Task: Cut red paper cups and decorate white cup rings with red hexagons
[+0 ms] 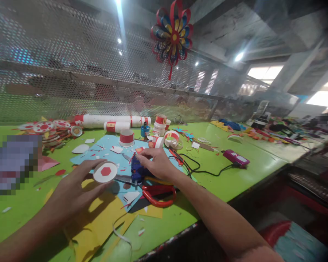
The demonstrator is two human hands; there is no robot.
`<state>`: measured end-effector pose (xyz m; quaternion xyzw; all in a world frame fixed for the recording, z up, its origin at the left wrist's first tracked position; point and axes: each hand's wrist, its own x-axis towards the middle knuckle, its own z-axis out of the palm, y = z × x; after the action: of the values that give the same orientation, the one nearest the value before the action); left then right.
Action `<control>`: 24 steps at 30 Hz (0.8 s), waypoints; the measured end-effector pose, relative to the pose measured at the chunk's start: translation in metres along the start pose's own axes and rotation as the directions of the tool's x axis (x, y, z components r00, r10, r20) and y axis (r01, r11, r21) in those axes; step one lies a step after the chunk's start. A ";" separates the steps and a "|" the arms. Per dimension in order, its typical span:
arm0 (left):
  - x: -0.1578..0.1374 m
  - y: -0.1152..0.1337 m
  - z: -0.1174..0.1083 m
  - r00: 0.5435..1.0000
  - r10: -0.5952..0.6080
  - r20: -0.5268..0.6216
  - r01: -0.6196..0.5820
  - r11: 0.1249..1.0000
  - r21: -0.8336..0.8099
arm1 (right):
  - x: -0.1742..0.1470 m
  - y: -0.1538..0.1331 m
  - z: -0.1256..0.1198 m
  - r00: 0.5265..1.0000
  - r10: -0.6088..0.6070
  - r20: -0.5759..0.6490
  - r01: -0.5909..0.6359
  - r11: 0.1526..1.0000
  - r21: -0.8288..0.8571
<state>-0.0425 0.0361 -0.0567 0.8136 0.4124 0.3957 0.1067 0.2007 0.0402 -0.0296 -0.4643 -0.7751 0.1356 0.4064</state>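
Left hand (72,191): thumb and fingers curved apart, gripping one white disc (106,171) with one red patch by its edges, left of the blue tool. Right hand (159,164): fingertips bent close together at one blue tool (137,170); whether gripping, cannot tell. The tool obstructs one pair of scissors (160,204). Beyond: one blue jar (145,132), one purple box (235,158)

The left hand (73,185) holds a round white disc with a red hexagon (105,171); the right hand (159,163) touches a dark-blue object (137,170).
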 end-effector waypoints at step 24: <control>-0.006 -0.001 0.005 0.991 -0.035 0.127 0.055 0.986 -0.155 | 0.007 0.014 -0.019 0.933 0.152 -0.326 -0.087 0.975 0.205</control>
<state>-0.0419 0.0329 -0.0638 0.8160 0.3904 0.3737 0.2052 0.2220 0.0503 -0.0221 -0.4867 -0.6475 0.1502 0.5668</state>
